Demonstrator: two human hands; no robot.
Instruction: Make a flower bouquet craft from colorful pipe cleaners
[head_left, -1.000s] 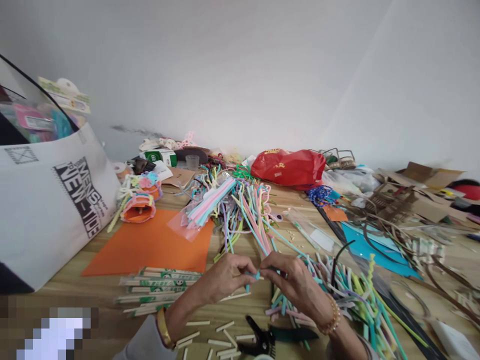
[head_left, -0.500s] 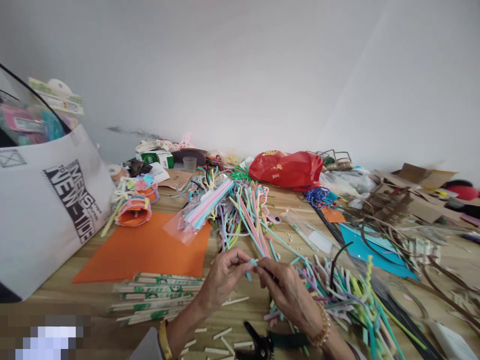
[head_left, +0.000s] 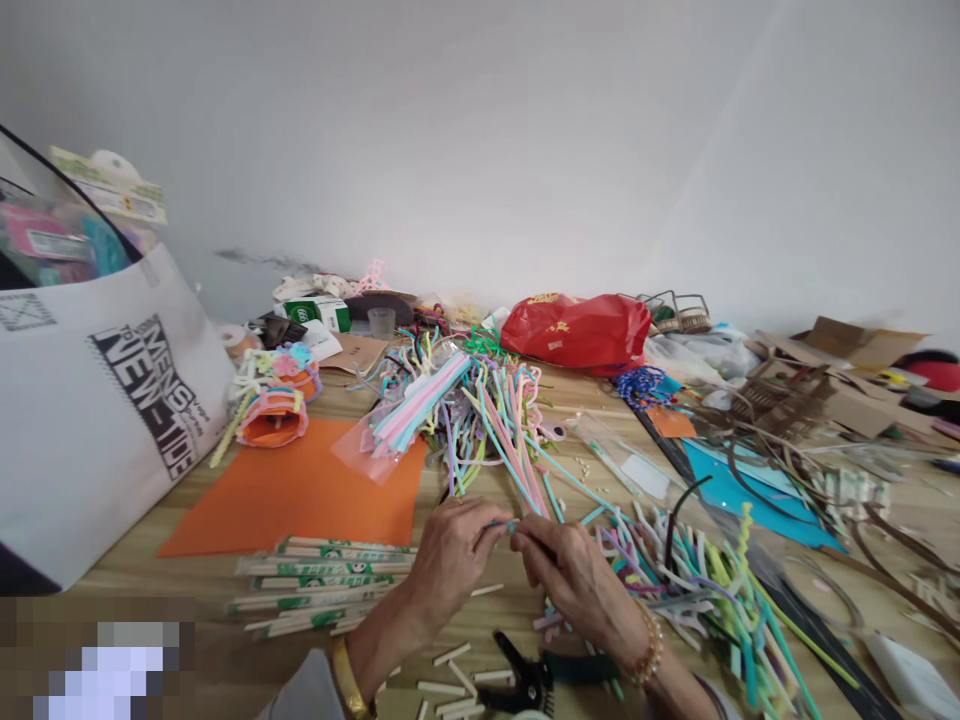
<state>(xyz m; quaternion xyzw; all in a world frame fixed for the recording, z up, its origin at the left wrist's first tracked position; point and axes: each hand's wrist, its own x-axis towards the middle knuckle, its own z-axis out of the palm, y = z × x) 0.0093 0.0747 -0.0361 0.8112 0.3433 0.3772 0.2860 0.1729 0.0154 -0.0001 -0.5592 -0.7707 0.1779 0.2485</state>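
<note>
My left hand [head_left: 454, 560] and my right hand [head_left: 574, 580] meet above the wooden table [head_left: 202, 560], fingertips close together. Between them they pinch a short teal pipe cleaner [head_left: 510, 525], which looks thin and partly hidden by my fingers. A dark strand runs from it into my right hand's fingers. A heap of cut pipe cleaners [head_left: 697, 590] lies just beyond my right hand. Behind my hands is a pile of long pastel pipe cleaners [head_left: 487, 430]. Bundled wrapped chopsticks [head_left: 322, 580] lie left of my left hand.
Cut wooden sticks [head_left: 450, 680] and a black clamp [head_left: 525, 680] lie near my wrists. Around them are an orange sheet [head_left: 292, 490], a white tote bag [head_left: 112, 400], a red plastic bag [head_left: 577, 335], a blue sheet [head_left: 750, 500] and cardboard scraps [head_left: 840, 400].
My hands stay together on the teal piece, now turned slightly and sitting a little higher in view. The whole scene has shifted slightly with my head.
</note>
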